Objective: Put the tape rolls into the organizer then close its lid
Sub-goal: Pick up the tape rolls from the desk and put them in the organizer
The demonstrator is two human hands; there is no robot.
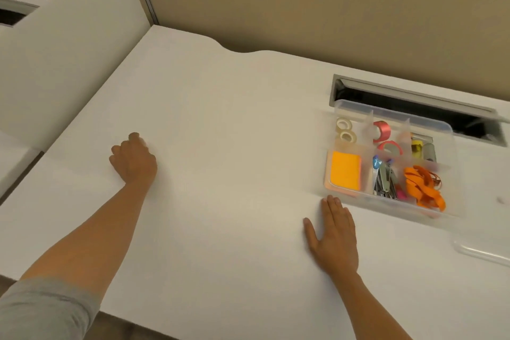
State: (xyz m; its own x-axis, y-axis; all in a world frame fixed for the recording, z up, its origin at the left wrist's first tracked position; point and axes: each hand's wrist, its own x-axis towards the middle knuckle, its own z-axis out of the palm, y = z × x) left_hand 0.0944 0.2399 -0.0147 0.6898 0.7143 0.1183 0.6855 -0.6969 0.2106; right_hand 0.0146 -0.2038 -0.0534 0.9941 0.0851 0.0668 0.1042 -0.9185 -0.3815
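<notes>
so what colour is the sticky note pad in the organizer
Orange sticky note pad, seen in the head view.

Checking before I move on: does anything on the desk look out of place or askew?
The organizer sits skewed to the desk edge, its far end over the cable slot, lid off. What looks like the clear lid lies apart at the right. Tape rolls are inside; both hands are empty.

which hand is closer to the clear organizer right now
Right. The right hand lies flat on the desk with its fingertips just short of the organizer's near left corner. The left hand is loosely curled far off to the organizer's left.
</notes>
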